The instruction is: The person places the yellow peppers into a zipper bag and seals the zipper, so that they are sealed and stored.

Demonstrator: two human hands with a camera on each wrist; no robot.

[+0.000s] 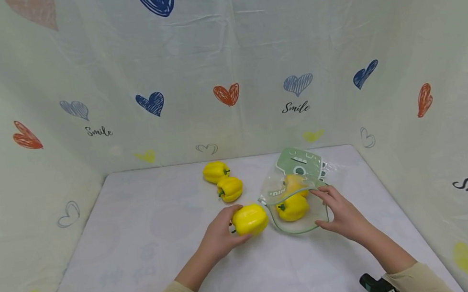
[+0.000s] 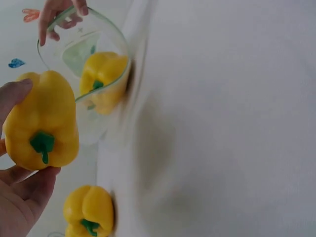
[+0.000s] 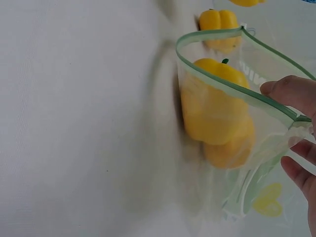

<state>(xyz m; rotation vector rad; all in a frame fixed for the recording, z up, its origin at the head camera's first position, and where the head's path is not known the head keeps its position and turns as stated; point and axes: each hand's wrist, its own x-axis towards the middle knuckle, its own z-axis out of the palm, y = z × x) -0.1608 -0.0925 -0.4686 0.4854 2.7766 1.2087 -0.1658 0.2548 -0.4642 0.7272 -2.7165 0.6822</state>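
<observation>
My left hand (image 1: 220,233) grips a yellow bell pepper (image 1: 250,220) with a green stem, held just left of the bag's mouth. The clear zip bag (image 1: 297,229) has a green edge and a green printed panel, and its mouth gapes toward me. Inside it lie two yellow peppers, the front one (image 1: 293,207) near the opening and another (image 3: 229,148) deeper in. With fingers and thumb at the rim, my right hand (image 1: 342,213) holds the right side of the bag's mouth.
Two more yellow peppers, one nearer (image 1: 230,189) and one farther (image 1: 216,172), sit close together behind my left hand. The white table (image 1: 147,223) meets a curtain (image 1: 248,43) printed with hearts at its back and sides.
</observation>
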